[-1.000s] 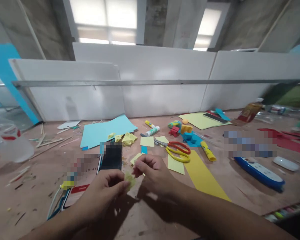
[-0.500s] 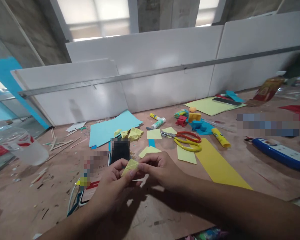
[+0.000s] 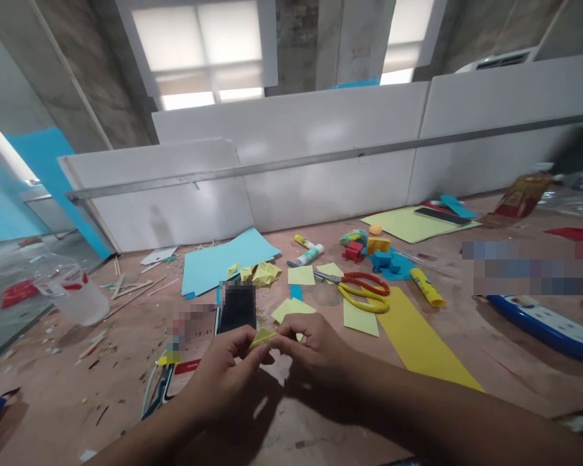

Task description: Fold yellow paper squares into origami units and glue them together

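A small folded piece of yellow paper is pinched between my two hands above the table. My left hand grips its left side with thumb and fingers. My right hand pinches its right edge between thumb and fingertips. Just beyond the hands lie yellow paper squares. Several folded yellow paper pieces rest by a light blue sheet. Scissors with red and yellow handles lie to the right, partly over another yellow square. A dark phone is behind my left hand.
A yellow paper strip runs near my right forearm. Glue sticks and small coloured blocks sit farther back. A power strip is at right, a clear plastic bottle at left. White panels stand behind.
The folded yellow paper now looks smaller and flatter, showing a triangular face between my fingers. My hands remain close together on it. The camera view has tilted up slightly.
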`<state>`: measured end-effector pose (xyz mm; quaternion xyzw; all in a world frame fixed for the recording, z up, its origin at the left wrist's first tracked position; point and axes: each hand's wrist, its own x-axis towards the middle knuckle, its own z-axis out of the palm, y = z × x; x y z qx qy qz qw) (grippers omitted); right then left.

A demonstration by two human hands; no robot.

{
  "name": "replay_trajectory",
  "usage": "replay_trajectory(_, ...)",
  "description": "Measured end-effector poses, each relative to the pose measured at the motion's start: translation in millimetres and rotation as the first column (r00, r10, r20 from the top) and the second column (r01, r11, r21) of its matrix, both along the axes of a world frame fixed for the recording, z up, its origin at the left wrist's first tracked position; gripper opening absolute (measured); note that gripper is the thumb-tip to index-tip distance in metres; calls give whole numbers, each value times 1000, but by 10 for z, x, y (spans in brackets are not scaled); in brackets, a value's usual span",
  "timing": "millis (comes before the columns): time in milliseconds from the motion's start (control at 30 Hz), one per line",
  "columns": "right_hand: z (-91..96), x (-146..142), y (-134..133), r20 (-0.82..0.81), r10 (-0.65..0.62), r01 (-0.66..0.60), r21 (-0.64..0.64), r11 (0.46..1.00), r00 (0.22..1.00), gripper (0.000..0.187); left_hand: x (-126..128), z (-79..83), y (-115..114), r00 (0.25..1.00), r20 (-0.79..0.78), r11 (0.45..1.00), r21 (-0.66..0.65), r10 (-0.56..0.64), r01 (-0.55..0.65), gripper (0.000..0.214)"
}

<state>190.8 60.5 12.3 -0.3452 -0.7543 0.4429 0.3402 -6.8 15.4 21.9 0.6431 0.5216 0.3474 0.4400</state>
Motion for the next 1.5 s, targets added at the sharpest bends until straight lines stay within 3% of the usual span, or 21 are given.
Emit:
replay_trajectory(100, 15, 35, 6, 69, 14, -18, 61, 998, 998, 29, -140, 97, 87, 985, -166, 997, 57, -50, 60, 33)
replay_trajectory(167, 31, 59, 10, 105, 10, -19, 88, 996, 994, 29, -322, 168, 242, 963, -269, 995, 91, -6, 32, 30)
replay_trajectory(300, 36, 87, -7, 162, 37, -54, 105, 993, 986, 14, -784, 252, 808, 891, -440, 993, 77, 113, -88, 32)
replay_trajectory(467, -46, 83, -81, 207, 69, -87, 80, 993, 976, 13, -1077, 142, 1467, 801, -588, 983, -43, 118, -177, 37)
replay_trajectory(633, -55, 128, -130, 234, 82, -110, 108, 988, 969, 7, -1081, 41, 1713, 729, -680, 970, -118, 75, -210, 37)
replay_trajectory(900, 48, 227, 103, 360, -55, -50, 276, 960, 931, 18, -1375, 224, 1963, 601, -790, 980, 3, 123, -197, 37)
replay_trajectory(1067, 15, 186, 239, 382, -112, 20, 238, 971, 917, 20, -1255, 266, 2039, 584, -794, 986, 117, 166, -120, 37)
replay_trajectory(1367, -47, 173, 188, 382, -89, 0, 226, 974, 920, 17, -714, 113, 2215, 590, -799, 992, 125, 117, -28, 37)
replay_trajectory(1500, -38, 215, 216, 289, -110, 47, 215, 975, 951, 17, -608, 166, 2153, 604, -774, 969, 247, 191, 11, 36)
